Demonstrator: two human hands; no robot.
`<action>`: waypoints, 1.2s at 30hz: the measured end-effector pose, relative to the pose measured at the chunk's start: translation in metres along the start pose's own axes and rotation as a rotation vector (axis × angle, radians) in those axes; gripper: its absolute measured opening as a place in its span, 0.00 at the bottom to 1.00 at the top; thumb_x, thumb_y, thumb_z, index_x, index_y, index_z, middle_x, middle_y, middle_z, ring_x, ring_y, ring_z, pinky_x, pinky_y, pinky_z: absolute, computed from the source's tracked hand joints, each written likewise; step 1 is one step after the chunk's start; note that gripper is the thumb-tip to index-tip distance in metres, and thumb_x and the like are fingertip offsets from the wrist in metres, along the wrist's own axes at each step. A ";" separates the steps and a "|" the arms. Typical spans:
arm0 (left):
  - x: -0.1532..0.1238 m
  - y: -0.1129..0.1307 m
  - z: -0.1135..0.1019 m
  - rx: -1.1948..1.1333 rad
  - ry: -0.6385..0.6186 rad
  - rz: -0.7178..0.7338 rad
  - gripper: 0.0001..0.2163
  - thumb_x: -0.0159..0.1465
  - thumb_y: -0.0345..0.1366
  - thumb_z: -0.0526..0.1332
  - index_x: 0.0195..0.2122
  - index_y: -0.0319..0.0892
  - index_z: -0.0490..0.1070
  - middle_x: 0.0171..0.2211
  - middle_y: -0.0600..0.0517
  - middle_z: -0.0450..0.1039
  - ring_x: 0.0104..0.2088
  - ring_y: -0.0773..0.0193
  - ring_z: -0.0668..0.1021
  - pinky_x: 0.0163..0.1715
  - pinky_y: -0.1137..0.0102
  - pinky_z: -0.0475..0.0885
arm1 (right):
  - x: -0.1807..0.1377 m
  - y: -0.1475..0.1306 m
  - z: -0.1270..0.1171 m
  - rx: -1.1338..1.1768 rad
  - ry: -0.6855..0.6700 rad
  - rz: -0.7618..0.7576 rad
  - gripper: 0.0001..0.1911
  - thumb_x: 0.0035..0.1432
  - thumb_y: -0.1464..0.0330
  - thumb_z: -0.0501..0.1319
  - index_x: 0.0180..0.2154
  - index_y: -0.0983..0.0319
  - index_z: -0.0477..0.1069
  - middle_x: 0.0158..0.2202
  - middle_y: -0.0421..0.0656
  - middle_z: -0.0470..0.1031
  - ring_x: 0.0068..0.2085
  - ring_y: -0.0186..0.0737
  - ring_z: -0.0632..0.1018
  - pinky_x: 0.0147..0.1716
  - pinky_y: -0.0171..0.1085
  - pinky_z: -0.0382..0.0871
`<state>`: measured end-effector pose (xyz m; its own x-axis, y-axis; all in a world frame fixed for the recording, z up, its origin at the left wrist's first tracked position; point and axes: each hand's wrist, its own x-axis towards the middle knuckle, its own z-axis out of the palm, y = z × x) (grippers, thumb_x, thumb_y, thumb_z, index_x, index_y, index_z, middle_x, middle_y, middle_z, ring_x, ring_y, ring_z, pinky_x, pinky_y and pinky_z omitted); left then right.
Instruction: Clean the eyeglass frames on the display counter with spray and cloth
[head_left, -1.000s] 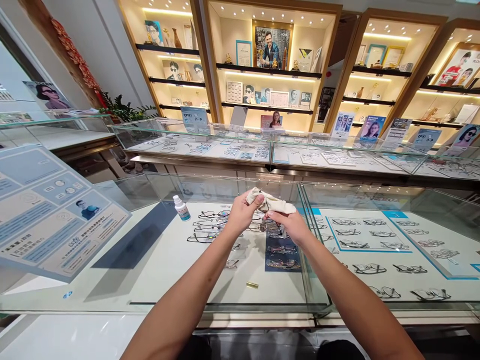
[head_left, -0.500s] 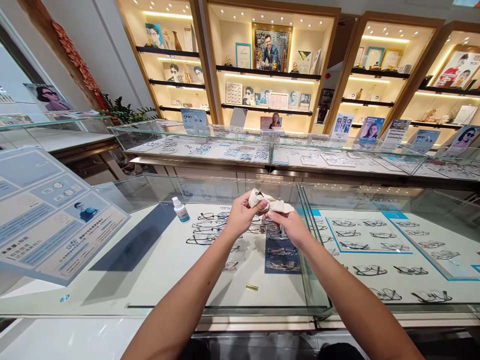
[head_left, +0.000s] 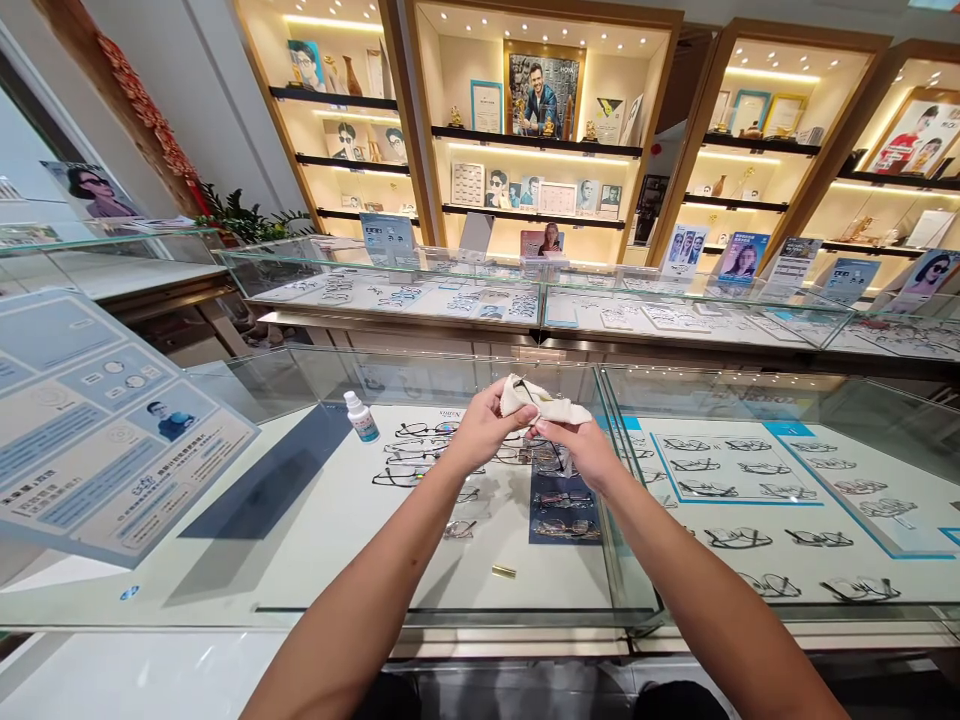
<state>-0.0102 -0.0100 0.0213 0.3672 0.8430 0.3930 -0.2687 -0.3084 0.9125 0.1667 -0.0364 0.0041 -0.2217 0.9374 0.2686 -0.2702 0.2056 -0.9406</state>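
Both my hands meet above the glass counter (head_left: 315,560). My left hand (head_left: 480,432) pinches one end of a cream cleaning cloth (head_left: 541,403). My right hand (head_left: 583,450) grips the other end of the cloth together with a pair of thin-framed glasses (head_left: 556,458), which are mostly wrapped and hidden; a thin dark temple shows against the cloth. A small white bottle with a blue label (head_left: 361,416) stands on the glass to the left of my hands.
Under the glass lie several rows of spectacle frames (head_left: 735,490) on white and blue trays. A tilted blue info board (head_left: 97,420) stands at the left. A second glass counter (head_left: 525,300) and lit wall shelves (head_left: 540,130) are behind.
My hands have kept working the cloth over the glasses; the left fingers shifted slightly on the cloth's end. Hands stay in the same spot.
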 end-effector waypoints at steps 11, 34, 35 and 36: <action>0.003 0.002 -0.009 0.001 0.013 -0.024 0.21 0.59 0.48 0.75 0.46 0.38 0.78 0.37 0.47 0.80 0.36 0.60 0.79 0.40 0.68 0.74 | 0.004 -0.001 -0.006 0.026 0.025 0.026 0.16 0.52 0.54 0.76 0.31 0.60 0.82 0.31 0.43 0.82 0.38 0.44 0.79 0.50 0.44 0.70; 0.006 -0.019 -0.003 0.035 0.175 -0.037 0.28 0.64 0.60 0.66 0.48 0.36 0.81 0.44 0.42 0.83 0.46 0.52 0.81 0.52 0.61 0.73 | 0.007 -0.013 -0.015 0.210 0.207 0.025 0.17 0.45 0.53 0.79 0.31 0.58 0.82 0.34 0.41 0.79 0.31 0.35 0.69 0.30 0.35 0.62; 0.005 -0.018 -0.002 0.061 0.152 -0.038 0.28 0.65 0.59 0.65 0.49 0.36 0.81 0.44 0.42 0.83 0.46 0.52 0.81 0.53 0.61 0.73 | 0.007 -0.013 -0.016 0.208 0.226 0.013 0.18 0.45 0.53 0.79 0.31 0.58 0.83 0.33 0.41 0.78 0.31 0.35 0.69 0.29 0.35 0.62; 0.004 -0.016 -0.001 0.086 0.124 -0.040 0.28 0.66 0.59 0.65 0.49 0.36 0.81 0.45 0.43 0.82 0.46 0.53 0.80 0.53 0.61 0.73 | 0.008 -0.013 -0.018 0.205 0.242 0.000 0.18 0.45 0.53 0.78 0.31 0.58 0.83 0.33 0.41 0.78 0.31 0.35 0.69 0.29 0.35 0.62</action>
<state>-0.0054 -0.0015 0.0078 0.2623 0.9017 0.3436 -0.1765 -0.3053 0.9358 0.1850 -0.0263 0.0148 0.0015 0.9821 0.1882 -0.4588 0.1679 -0.8726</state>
